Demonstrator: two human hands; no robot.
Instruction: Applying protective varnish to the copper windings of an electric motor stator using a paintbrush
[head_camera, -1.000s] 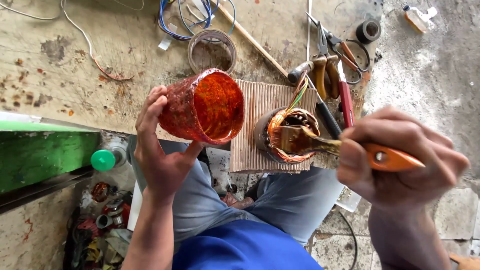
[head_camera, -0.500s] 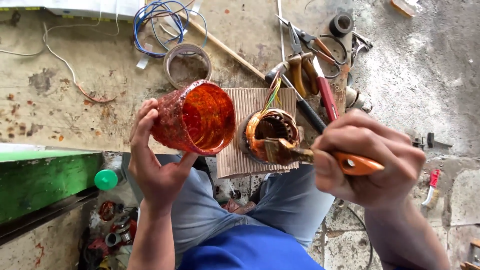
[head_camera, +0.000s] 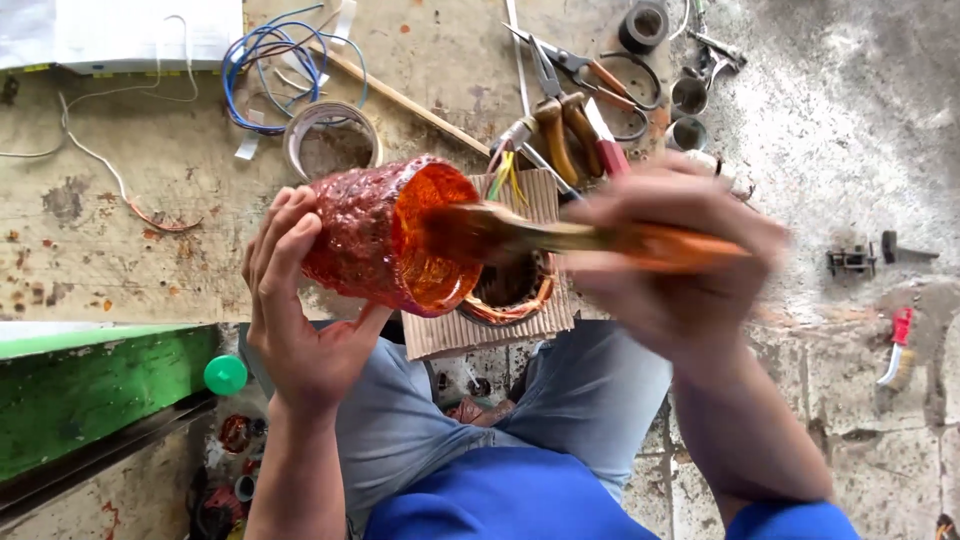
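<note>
Blue wire coil (head_camera: 262, 62), tape roll (head_camera: 331, 138), pliers (head_camera: 562, 130), green cap (head_camera: 226, 375)

Left hand (head_camera: 300, 320) at nine o'clock cradles the crusted red-orange cup (head_camera: 385, 235) tipped on its side, mouth facing three o'clock, while the blurred right hand (head_camera: 675, 255) grips an orange-handled brush (head_camera: 560, 238) whose bristles reach inside that mouth! Just below the cup at six o'clock, a copper-wound motor coil (head_camera: 510, 290) sits on a ribbed cardboard piece (head_camera: 480, 330) over the person's denim knees. Up at twelve o'clock lie a tape roll (head_camera: 330, 140), a blue wire bundle (head_camera: 262, 65) and pliers (head_camera: 560, 125), with a green bottle cap (head_camera: 226, 375) at eight o'clock.
</note>
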